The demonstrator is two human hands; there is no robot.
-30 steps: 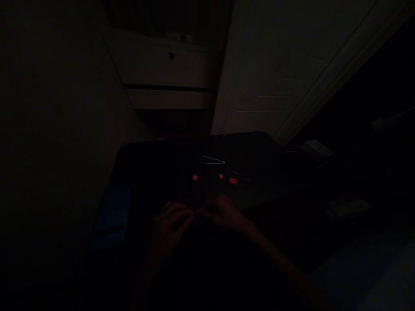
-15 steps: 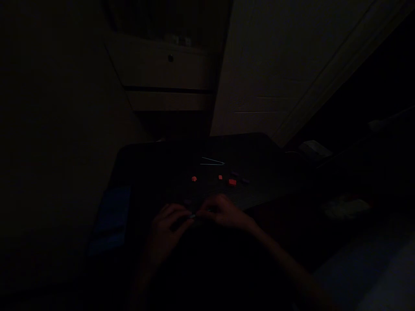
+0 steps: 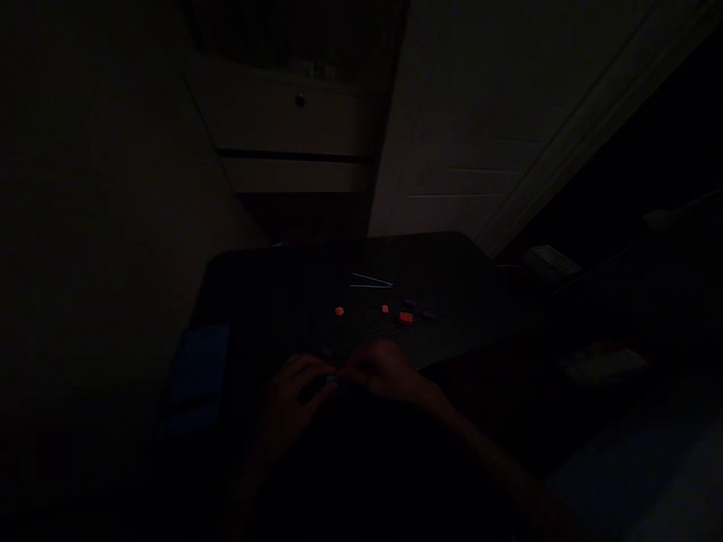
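Note:
The scene is very dark. My left hand (image 3: 294, 391) is closed in a pinch on a small pale piece (image 3: 330, 378), whose kind I cannot make out. Fingertips of my right hand (image 3: 378, 369) are pressed together against the right end of that piece, close to the left fingertips. Beyond the hands on the dark table (image 3: 271, 286) lie a small red flower-like piece (image 3: 340, 311), a little red piece (image 3: 385, 309) and a larger red block (image 3: 405, 318). Two dark purple pieces (image 3: 428, 315) sit beside the block. Farther back are two thin pale sticks meeting in a V (image 3: 373, 286).
A flat bluish rectangular object (image 3: 197, 369) lies at the table's left side. Behind the table stand a drawer unit (image 3: 294, 124) and a pale panel (image 3: 452, 150). To the right, off the table, is a whitish box-like thing (image 3: 550, 261).
Both hands stay almost in place, with the right fingertips slightly closer to the left ones. The picture is a little darker, and the view has shifted slightly.

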